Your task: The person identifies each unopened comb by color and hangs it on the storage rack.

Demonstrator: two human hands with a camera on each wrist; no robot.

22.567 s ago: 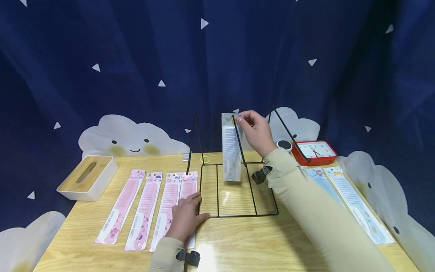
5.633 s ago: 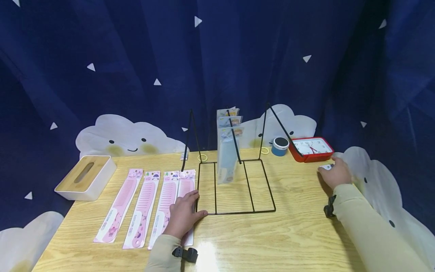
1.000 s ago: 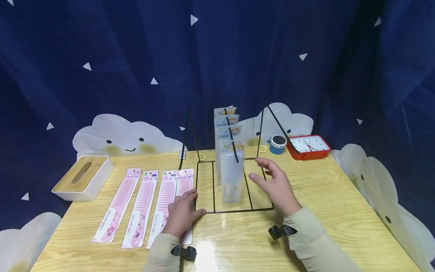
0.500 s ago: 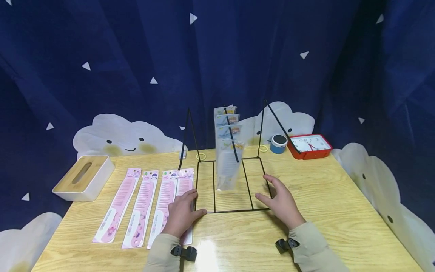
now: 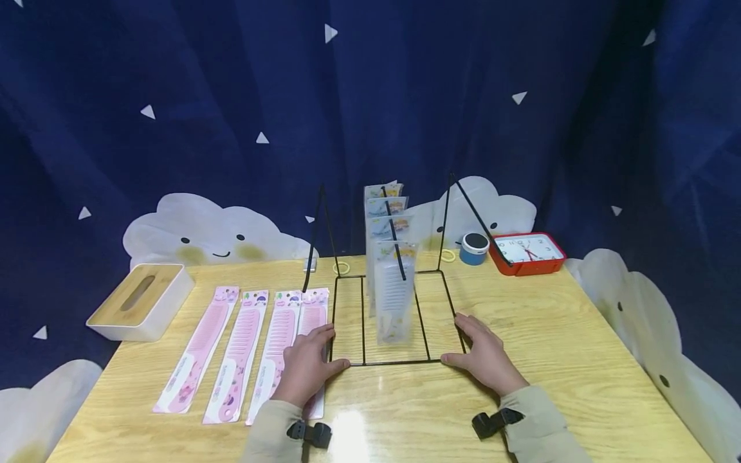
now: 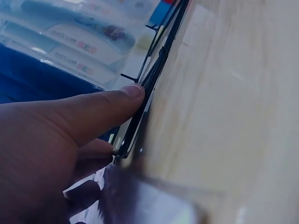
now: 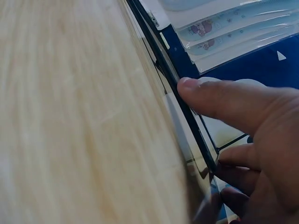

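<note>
A black wire rack (image 5: 396, 363) stands in the middle of the table. From its central prong hang several packaged combs (image 5: 395, 299), one behind another in clear sleeves. My left hand (image 5: 305, 366) rests at the rack's front left corner, partly over a packaged pink comb; in the left wrist view its thumb (image 6: 133, 93) lies against the front wire. At the front right corner is my right hand (image 5: 485, 354), thumb and fingers apart. The right wrist view shows that thumb (image 7: 191, 86) against the wire. No comb is in either hand.
More packaged pink combs (image 5: 237, 360) lie left of the rack. A tissue box (image 5: 153, 315) with a wooden lid stands at the far left. Behind the rack's right side are a blue speaker-like cylinder (image 5: 473, 253) and a red clock (image 5: 528, 254).
My right hand has moved down from beside the hanging combs to the rack's front right corner. The front comb swung back and hangs forward again. My left hand has stayed in place.
</note>
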